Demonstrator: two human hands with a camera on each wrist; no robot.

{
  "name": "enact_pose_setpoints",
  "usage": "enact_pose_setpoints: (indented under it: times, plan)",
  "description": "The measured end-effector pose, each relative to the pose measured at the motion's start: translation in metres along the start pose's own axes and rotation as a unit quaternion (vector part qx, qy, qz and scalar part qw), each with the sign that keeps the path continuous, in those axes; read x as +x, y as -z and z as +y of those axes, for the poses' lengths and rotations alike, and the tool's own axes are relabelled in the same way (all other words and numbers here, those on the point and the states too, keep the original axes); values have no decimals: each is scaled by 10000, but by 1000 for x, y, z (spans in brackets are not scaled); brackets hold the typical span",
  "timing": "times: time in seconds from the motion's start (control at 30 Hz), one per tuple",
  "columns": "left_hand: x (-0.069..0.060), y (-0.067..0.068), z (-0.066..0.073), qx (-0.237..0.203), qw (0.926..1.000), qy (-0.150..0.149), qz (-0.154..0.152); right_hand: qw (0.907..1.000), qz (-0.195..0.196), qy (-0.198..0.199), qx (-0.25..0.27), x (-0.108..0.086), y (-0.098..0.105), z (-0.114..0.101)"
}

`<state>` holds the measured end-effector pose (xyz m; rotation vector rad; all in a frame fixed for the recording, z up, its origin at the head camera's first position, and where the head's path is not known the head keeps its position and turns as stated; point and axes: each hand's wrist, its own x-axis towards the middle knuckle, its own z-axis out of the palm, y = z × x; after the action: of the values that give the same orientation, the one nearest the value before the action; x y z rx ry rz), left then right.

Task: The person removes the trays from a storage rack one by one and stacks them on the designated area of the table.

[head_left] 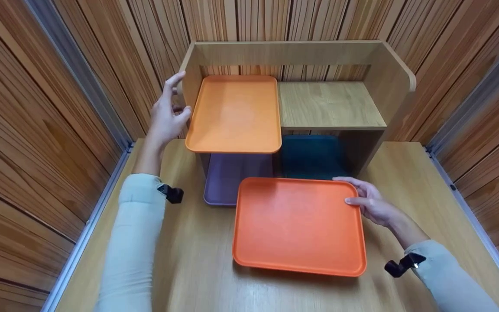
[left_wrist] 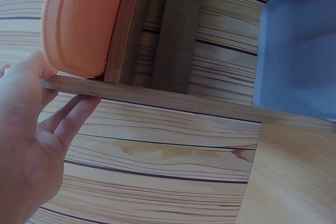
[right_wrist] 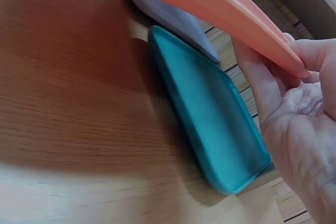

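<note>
My right hand (head_left: 375, 203) pinches a red-orange tray (head_left: 299, 227) at its far right corner, thumb on top and fingers beneath. The tray is held above the table, in front of the wooden shelf (head_left: 332, 104). In the right wrist view this tray (right_wrist: 220, 9) appears nearly edge-on. A lighter orange tray (head_left: 236, 115) lies on the upper left level, its front edge past the board. Beside it, my left hand (head_left: 168, 115) grips the shelf's left side panel (left_wrist: 157, 98), thumb near the tray and fingers on the outer face.
In the lower left compartment sits a purple tray (head_left: 223, 182), partly hidden behind the red-orange one. A teal tray (head_left: 312, 154) occupies the lower right compartment. Bare wood shows on the upper right level. Wood-patterned walls (head_left: 28, 130) enclose the table (head_left: 197, 268) on three sides.
</note>
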<state>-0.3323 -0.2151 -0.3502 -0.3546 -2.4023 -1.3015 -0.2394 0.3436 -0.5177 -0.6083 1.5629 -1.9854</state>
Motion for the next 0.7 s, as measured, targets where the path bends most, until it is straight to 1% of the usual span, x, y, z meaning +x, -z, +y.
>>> enact_pose_setpoints:
  times: [0.1,0.23,0.43,0.63,0.7]
  plan:
    - [0,0,0,-11,10000,-14,10,9999,-52,-66,58,1,-3,6]
    - [-1,1,0,-19,10000,6,21,9997,2,-224,9,2,-6,13]
    - [0,0,-1,28,10000,10,-20,9972,383,-547,-338,-1,-13,25]
    - [0,0,-2,36,10000,-20,9,9906,699,-810,-856,0,-19,36]
    - [0,0,-2,48,10000,-42,13,9887,772,-896,-923,0,-20,40]
